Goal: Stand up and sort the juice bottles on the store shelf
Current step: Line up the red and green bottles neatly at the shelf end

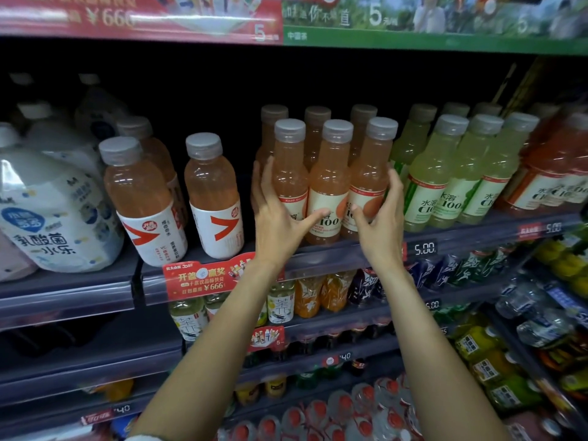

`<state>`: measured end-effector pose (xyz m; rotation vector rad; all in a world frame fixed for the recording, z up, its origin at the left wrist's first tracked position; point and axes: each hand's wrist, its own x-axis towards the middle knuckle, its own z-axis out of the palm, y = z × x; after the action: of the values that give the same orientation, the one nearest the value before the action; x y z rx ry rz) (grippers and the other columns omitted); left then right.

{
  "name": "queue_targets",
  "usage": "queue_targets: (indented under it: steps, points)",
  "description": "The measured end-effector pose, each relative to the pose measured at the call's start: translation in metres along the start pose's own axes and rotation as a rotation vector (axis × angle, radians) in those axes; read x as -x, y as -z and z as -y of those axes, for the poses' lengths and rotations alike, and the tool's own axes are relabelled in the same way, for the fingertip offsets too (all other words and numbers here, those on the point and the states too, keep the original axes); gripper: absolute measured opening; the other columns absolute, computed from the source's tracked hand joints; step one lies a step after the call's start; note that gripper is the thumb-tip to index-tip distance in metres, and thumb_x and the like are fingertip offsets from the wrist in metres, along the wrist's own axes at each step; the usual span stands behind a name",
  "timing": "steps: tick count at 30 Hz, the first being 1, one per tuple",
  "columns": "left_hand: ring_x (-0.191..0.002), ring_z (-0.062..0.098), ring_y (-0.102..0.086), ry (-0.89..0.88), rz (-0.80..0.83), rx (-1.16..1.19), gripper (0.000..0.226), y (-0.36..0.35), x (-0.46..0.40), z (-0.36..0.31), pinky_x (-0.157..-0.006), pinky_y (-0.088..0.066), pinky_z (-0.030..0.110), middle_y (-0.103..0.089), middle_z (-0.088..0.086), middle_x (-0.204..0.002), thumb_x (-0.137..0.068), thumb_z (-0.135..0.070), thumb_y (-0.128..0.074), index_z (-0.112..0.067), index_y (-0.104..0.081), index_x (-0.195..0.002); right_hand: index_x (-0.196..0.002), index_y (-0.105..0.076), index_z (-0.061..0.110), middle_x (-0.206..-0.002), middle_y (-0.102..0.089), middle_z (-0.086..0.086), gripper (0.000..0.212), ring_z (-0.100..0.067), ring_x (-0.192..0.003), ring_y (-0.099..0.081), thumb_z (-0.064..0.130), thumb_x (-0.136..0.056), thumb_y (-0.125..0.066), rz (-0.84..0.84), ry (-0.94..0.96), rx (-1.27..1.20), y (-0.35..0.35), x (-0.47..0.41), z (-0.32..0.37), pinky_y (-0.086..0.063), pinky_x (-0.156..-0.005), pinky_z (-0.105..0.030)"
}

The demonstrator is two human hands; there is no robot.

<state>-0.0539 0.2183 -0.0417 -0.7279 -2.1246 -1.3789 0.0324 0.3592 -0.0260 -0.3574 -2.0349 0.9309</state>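
Three peach juice bottles point(329, 183) with grey caps stand upright in a front row on the shelf point(346, 253), with several more behind them. My left hand point(276, 214) wraps the left bottle point(290, 167), fingers up its left side and thumb across the front labels. My right hand point(381, 214) curls round the right bottle point(370, 167), fingers on its right side and thumb on the label. The row sits clasped between both hands.
Pale green juice bottles point(436, 186) stand close on the right, then red ones point(556, 173). To the left are a gap, two pink bottles with white labels point(213, 192) point(143, 198), and large white jugs point(47, 211). Lower shelves point(318, 326) hold more drinks.
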Motion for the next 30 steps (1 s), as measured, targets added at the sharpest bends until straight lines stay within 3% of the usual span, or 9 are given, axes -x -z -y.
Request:
queue_targets:
  steps: [5, 13, 17, 19, 22, 26, 28, 30]
  points:
    - [-0.145, 0.029, -0.023, -0.013, -0.013, 0.014, 0.110, -0.005, 0.003, -0.003, -0.111, -0.034, 0.052, -0.019, 0.018, -0.155, -0.068, -0.065, -0.072, -0.022, -0.010, -0.147, -0.147, -0.017, 0.021, -0.153, -0.025, 0.000, 0.077, -0.006, -0.135, -0.029, 0.007, -0.087, -0.063, 0.001, 0.004, 0.004, 0.002, -0.002, -0.004, -0.034, -0.102, -0.022]
    - [-0.146, 0.029, -0.018, -0.025, 0.000, 0.034, 0.105, -0.004, 0.002, -0.002, -0.113, -0.030, 0.051, -0.016, 0.017, -0.156, -0.071, -0.054, -0.075, -0.026, -0.008, -0.147, -0.148, -0.016, 0.021, -0.153, -0.024, 0.000, 0.077, -0.014, -0.139, -0.027, 0.006, -0.087, -0.062, -0.001, -0.003, 0.022, 0.003, -0.003, -0.005, -0.030, -0.106, -0.025]
    - [-0.147, 0.028, -0.018, -0.001, 0.018, 0.043, 0.107, -0.001, 0.003, -0.004, -0.115, -0.029, 0.051, -0.014, 0.017, -0.157, -0.073, -0.048, -0.077, -0.022, -0.006, -0.149, -0.148, -0.015, 0.021, -0.153, -0.025, -0.002, 0.078, -0.017, -0.140, -0.029, 0.008, -0.088, -0.062, 0.006, -0.008, 0.029, 0.004, 0.000, -0.004, -0.037, -0.110, -0.041]
    - [-0.147, 0.028, -0.014, 0.008, 0.050, 0.045, 0.108, 0.004, 0.005, -0.010, -0.116, -0.024, 0.051, -0.012, 0.018, -0.158, -0.078, -0.039, -0.077, -0.014, -0.002, -0.151, -0.148, -0.016, 0.020, -0.153, -0.025, -0.006, 0.078, -0.021, -0.141, -0.026, 0.009, -0.087, -0.063, -0.008, -0.009, 0.036, 0.005, 0.004, -0.002, -0.033, -0.111, -0.046]
    - [-0.147, 0.024, -0.012, 0.024, 0.106, 0.068, 0.098, 0.024, 0.018, -0.028, -0.118, -0.022, 0.047, -0.011, 0.015, -0.158, -0.087, -0.035, -0.068, -0.008, 0.000, -0.152, -0.145, -0.028, 0.017, -0.152, -0.024, -0.012, 0.067, -0.023, -0.141, -0.022, 0.011, -0.088, -0.062, -0.090, 0.004, 0.085, 0.009, 0.017, 0.007, -0.022, -0.113, -0.036]
    - [-0.145, 0.006, -0.015, -0.011, 0.207, 0.054, 0.075, 0.078, 0.048, -0.048, -0.116, -0.019, 0.020, -0.015, -0.006, -0.158, -0.092, -0.033, -0.062, -0.024, -0.017, -0.151, -0.129, -0.051, 0.011, -0.139, -0.043, -0.008, 0.039, -0.015, -0.130, -0.035, 0.014, -0.091, -0.056, -0.091, 0.171, 0.105, 0.009, 0.040, 0.028, -0.027, -0.107, -0.025]
    - [-0.138, 0.004, -0.032, -0.116, 0.216, 0.057, 0.055, 0.107, 0.056, -0.051, -0.112, -0.033, 0.025, -0.036, -0.008, -0.149, -0.094, -0.027, -0.061, -0.021, -0.038, -0.143, -0.120, -0.058, 0.011, -0.129, -0.053, -0.006, 0.030, -0.009, -0.122, -0.042, 0.015, -0.091, -0.053, -0.010, 0.257, 0.093, 0.006, 0.046, 0.038, -0.031, -0.104, -0.020]
    - [-0.122, 0.008, -0.051, -0.217, 0.113, 0.022, 0.036, 0.135, 0.059, -0.046, -0.100, -0.046, 0.033, -0.055, -0.005, -0.130, -0.093, -0.021, -0.058, -0.016, -0.053, -0.128, -0.114, -0.061, 0.010, -0.117, -0.060, -0.004, 0.025, -0.012, -0.111, -0.052, 0.014, -0.091, -0.051, 0.092, 0.303, 0.052, -0.002, 0.053, 0.053, -0.035, -0.096, -0.014]
